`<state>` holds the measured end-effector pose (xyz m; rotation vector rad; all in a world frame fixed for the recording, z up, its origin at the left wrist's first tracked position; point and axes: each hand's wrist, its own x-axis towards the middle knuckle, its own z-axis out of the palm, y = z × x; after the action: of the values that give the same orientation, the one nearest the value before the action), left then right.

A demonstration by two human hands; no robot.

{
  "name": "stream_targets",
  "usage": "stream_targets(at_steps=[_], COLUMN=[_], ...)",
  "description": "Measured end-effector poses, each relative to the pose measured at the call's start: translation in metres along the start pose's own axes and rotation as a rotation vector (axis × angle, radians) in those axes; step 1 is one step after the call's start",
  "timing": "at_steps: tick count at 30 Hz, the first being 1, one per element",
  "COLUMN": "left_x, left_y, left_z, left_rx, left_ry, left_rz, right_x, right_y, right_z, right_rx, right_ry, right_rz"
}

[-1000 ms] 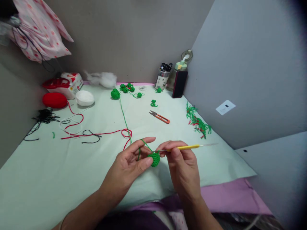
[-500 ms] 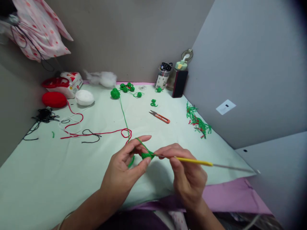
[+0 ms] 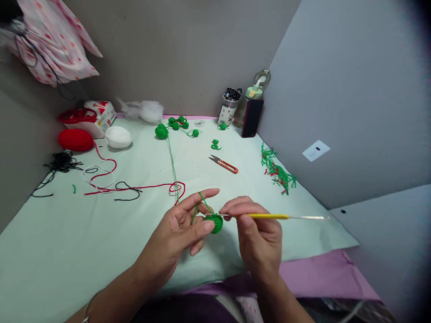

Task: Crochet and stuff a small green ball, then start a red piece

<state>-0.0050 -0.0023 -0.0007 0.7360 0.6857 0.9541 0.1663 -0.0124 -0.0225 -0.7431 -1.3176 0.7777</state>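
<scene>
My left hand [image 3: 182,226] pinches a small round green crochet piece [image 3: 215,223] between thumb and fingers. Green yarn [image 3: 173,163] runs over its raised index finger and back to a green yarn ball [image 3: 162,131] farther up the table. In my right hand [image 3: 257,233] is a crochet hook [image 3: 269,216] with a yellow grip, held like a pencil. Its thin metal shaft reaches left to the top edge of the green piece; the hook's tip is partly hidden there by the yarn and fingers.
Orange thread snips [image 3: 225,165] lie beyond my hands. Green and red yarn scraps [image 3: 278,170] are heaped at right. A red yarn ball [image 3: 76,140], a white yarn ball [image 3: 119,137] and black yarn [image 3: 63,161] sit at left. A phone [image 3: 252,118] leans against a bottle [image 3: 240,112].
The green piece has turned so its round face shows more. My right hand has shifted slightly left, and the hook is now nearly level. My left index finger has moved a little right.
</scene>
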Motion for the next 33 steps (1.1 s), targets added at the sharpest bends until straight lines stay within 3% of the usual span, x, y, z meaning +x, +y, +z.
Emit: stream_targets(at_steps=[3,6,8,10,14,17,20,27,33], left_x=[0.0,0.001,0.002,0.002,0.003,0.002,0.0,-0.002,-0.003], left_y=[-0.006,-0.006,-0.003,0.002,0.006,0.001,-0.004,-0.003,-0.002], left_z=[0.0,0.002,0.003,0.003,0.003,0.002,0.001,-0.001,0.0], left_rx=[0.127,0.133,0.04,-0.069,-0.135,0.019,0.161,0.228,0.281], left_ry=[0.072,0.133,0.105,0.055,0.038,0.049,0.049,0.086,0.131], left_rz=[0.054,0.069,0.016,-0.078,-0.101,-0.023,0.014,0.025,0.026], right_x=[-0.001,-0.007,-0.01,-0.012,-0.006,-0.001,0.0,0.001,0.004], right_y=[-0.001,-0.003,-0.003,-0.003,-0.003,-0.003,-0.001,0.006,0.0], right_z=[0.002,0.0,-0.003,-0.005,-0.005,-0.002,-0.001,-0.007,-0.007], right_rx=[-0.113,-0.419,-0.617,-0.634,-0.248,-0.066,-0.082,0.112,0.078], right_ry=[-0.057,-0.122,-0.185,-0.178,0.034,0.028,-0.041,0.037,0.007], right_rz=[-0.023,-0.201,-0.373,-0.427,-0.146,0.008,0.037,0.227,0.227])
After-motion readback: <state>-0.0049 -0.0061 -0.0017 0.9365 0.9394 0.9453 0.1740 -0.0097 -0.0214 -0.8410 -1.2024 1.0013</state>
